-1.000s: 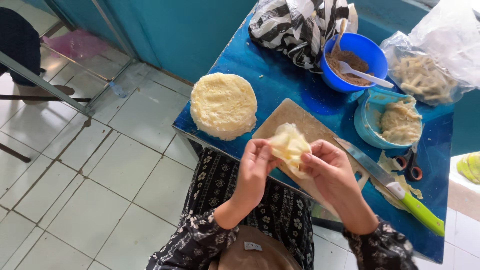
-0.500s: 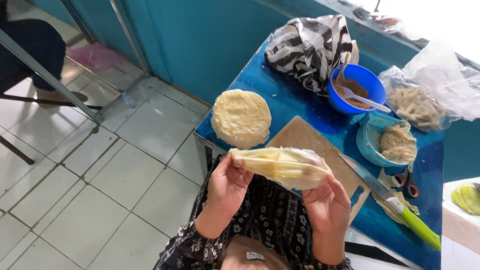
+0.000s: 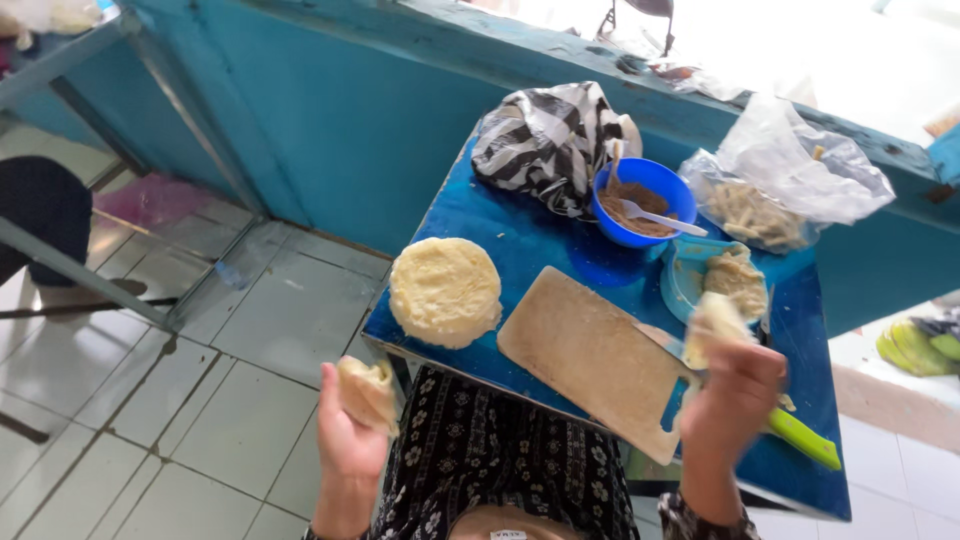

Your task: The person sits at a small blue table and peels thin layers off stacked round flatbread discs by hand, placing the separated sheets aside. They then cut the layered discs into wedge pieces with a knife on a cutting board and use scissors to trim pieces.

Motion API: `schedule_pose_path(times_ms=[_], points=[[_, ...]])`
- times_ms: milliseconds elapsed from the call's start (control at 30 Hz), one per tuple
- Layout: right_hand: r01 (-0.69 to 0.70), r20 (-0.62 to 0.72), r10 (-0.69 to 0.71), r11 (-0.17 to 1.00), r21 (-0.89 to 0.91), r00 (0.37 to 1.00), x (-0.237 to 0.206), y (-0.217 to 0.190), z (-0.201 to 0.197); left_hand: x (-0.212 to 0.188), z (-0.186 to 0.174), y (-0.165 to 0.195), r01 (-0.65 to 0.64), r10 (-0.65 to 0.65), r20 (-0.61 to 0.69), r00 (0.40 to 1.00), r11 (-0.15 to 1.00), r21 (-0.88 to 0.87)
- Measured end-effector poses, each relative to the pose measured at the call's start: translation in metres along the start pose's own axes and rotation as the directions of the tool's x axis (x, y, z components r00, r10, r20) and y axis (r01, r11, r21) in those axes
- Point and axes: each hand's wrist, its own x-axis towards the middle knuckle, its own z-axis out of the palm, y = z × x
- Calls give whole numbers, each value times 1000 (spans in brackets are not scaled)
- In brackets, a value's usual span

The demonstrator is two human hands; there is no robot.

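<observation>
The left hand (image 3: 350,430) is raised off the counter's (image 3: 480,230) near-left corner, over the floor (image 3: 200,400), fingers curled around a pale piece (image 3: 368,392) of dough; on the counter lie the round slab (image 3: 445,291), the board (image 3: 590,355) and the blue bowl (image 3: 640,203). The right hand (image 3: 735,395) grasps a second piece (image 3: 712,322) above the green-handled knife (image 3: 800,435); soft dough may well sag and slip, the left piece dropping to the tiles, since nothing lies beneath it.
</observation>
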Motion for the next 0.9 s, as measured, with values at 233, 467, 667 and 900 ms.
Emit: schedule_pose_path(times_ms=[233,467,667,900], points=[[412,596,-106,816,-405,796,-8,-54,62,-39,22,-26,68,-245,253,936,830,553],[-686,982,190,715,-137,2,-8,-41,113,-51,68,-16,-335,-246,550,798,577,745],[-833,963,242,553,-33,123,20,-24,158,-34,119,26,-442,-194,595,780,503,743],[-733,975,223,663,-154,-3,34,-39,190,-12,121,42,-408,-281,587,760,497,766]])
